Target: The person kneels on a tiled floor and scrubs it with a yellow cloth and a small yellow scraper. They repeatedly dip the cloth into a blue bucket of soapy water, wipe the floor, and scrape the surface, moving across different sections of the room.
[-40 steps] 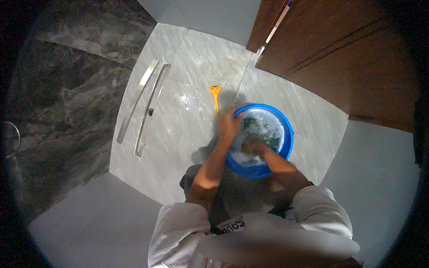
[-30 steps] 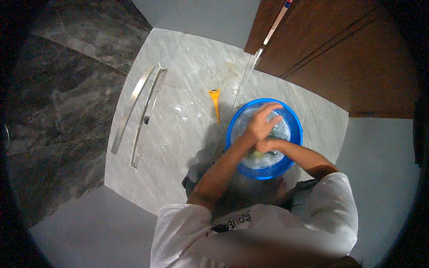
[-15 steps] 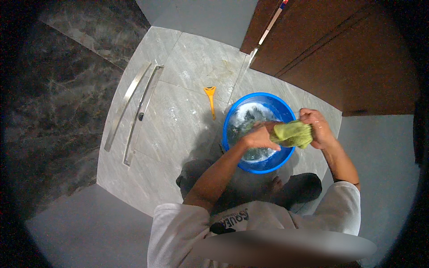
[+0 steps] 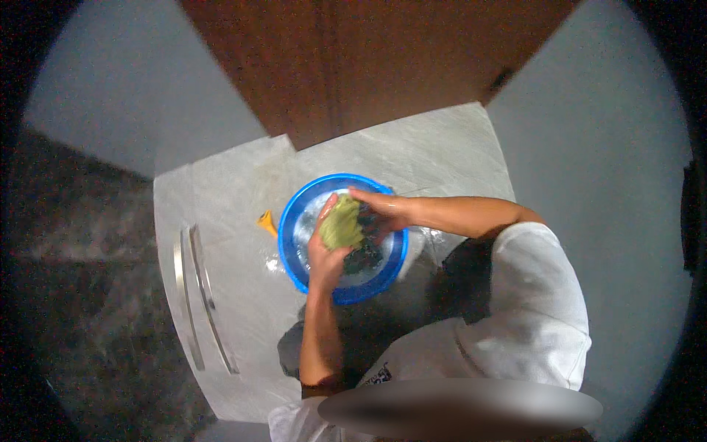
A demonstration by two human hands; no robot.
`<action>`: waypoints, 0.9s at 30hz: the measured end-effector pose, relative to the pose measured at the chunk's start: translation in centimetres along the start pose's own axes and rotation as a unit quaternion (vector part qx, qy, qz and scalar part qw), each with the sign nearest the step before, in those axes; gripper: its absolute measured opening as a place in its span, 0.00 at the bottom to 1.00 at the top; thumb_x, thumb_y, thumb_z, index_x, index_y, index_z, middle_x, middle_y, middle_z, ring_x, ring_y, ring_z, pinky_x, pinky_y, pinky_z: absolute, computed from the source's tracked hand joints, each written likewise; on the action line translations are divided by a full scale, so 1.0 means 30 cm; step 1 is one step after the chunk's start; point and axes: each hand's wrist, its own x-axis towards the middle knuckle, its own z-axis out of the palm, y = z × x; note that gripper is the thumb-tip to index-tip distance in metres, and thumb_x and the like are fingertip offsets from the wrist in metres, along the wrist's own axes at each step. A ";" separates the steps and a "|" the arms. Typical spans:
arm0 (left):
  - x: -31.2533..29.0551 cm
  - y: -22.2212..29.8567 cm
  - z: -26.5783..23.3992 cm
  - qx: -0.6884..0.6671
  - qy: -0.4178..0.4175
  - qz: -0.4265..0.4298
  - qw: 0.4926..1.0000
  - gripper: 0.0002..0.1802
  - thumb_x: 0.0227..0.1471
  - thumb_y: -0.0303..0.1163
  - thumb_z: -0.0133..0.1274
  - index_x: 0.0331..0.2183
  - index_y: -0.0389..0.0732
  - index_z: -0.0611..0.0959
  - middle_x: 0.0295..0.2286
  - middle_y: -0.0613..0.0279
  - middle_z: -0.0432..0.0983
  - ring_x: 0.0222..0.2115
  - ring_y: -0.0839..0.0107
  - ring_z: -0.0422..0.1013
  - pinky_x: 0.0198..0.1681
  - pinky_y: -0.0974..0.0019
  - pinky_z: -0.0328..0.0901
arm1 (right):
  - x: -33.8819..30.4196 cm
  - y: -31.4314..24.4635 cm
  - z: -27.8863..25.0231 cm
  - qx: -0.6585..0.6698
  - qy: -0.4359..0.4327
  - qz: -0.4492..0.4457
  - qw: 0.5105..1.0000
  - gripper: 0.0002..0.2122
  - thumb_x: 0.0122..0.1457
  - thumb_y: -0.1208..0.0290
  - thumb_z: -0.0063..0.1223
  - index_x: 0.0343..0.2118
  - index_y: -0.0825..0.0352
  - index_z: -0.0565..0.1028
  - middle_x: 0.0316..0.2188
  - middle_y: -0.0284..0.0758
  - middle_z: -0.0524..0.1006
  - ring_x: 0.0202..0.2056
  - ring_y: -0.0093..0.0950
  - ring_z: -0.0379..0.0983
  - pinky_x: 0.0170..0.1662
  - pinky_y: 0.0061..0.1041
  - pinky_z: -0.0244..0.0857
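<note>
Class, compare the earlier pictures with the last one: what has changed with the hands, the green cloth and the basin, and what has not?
The green cloth, lifted from the water and held at the basin's right rim half a second ago, is now back over the blue basin, bunched between the left hand and right hand. The view has also turned. The basin and orange tool stayed put on the floor.

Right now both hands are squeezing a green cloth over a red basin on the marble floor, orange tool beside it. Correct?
Not quite: the basin is blue, not red, as the head view shows. The rest holds. The left hand and right hand both grip the green cloth above it, the basin sits on the marble floor, and a small orange tool lies beside its rim.
</note>
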 end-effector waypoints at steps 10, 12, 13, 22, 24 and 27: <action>0.053 -0.070 0.109 0.015 0.254 0.068 0.965 0.27 0.39 0.36 0.57 0.40 0.32 0.68 0.39 0.54 0.67 0.38 0.64 0.67 0.42 0.65 0.63 | 0.217 0.070 0.026 0.310 -0.267 -0.182 0.894 0.18 0.54 0.54 0.43 0.36 0.65 0.72 0.36 0.35 0.74 0.39 0.29 0.70 0.46 0.31 0.62; 0.060 -0.112 0.116 -0.050 0.366 0.076 0.926 0.16 0.43 0.29 0.49 0.36 0.33 0.69 0.32 0.56 0.69 0.29 0.64 0.69 0.33 0.64 0.67 | 0.222 0.088 0.041 0.386 -0.261 -0.160 0.870 0.13 0.54 0.61 0.46 0.34 0.66 0.72 0.35 0.35 0.74 0.36 0.27 0.71 0.43 0.30 0.64; 0.060 -0.129 0.110 -0.085 0.391 0.047 0.915 0.15 0.44 0.30 0.48 0.36 0.33 0.69 0.32 0.56 0.68 0.29 0.64 0.69 0.33 0.63 0.67 | 0.214 0.090 0.052 0.375 -0.178 -0.154 0.896 0.11 0.53 0.63 0.46 0.33 0.66 0.73 0.33 0.35 0.74 0.34 0.26 0.71 0.42 0.29 0.64; 0.050 -0.231 0.006 -0.290 0.365 -0.095 0.880 0.19 0.49 0.44 0.41 0.34 0.37 0.70 0.31 0.55 0.69 0.30 0.59 0.70 0.32 0.58 0.67 | 0.191 0.113 0.094 0.158 0.150 -0.312 0.925 0.05 0.46 0.73 0.49 0.19 0.67 0.72 0.20 0.30 0.70 0.23 0.21 0.67 0.24 0.22 0.61; 0.054 -0.231 0.013 -0.297 0.381 -0.092 0.871 0.20 0.50 0.46 0.42 0.35 0.37 0.70 0.31 0.55 0.69 0.30 0.59 0.70 0.33 0.58 0.67 | 0.222 0.131 0.081 0.134 0.143 -0.295 0.935 0.04 0.47 0.73 0.49 0.19 0.67 0.71 0.19 0.28 0.70 0.23 0.20 0.66 0.24 0.21 0.61; 0.085 -0.191 0.044 -0.292 0.385 -0.065 0.873 0.23 0.50 0.49 0.42 0.36 0.37 0.69 0.32 0.55 0.69 0.32 0.60 0.70 0.35 0.59 0.67 | 0.241 0.104 0.064 0.083 0.148 -0.368 0.914 0.05 0.47 0.71 0.49 0.22 0.67 0.71 0.19 0.30 0.70 0.22 0.22 0.66 0.25 0.24 0.61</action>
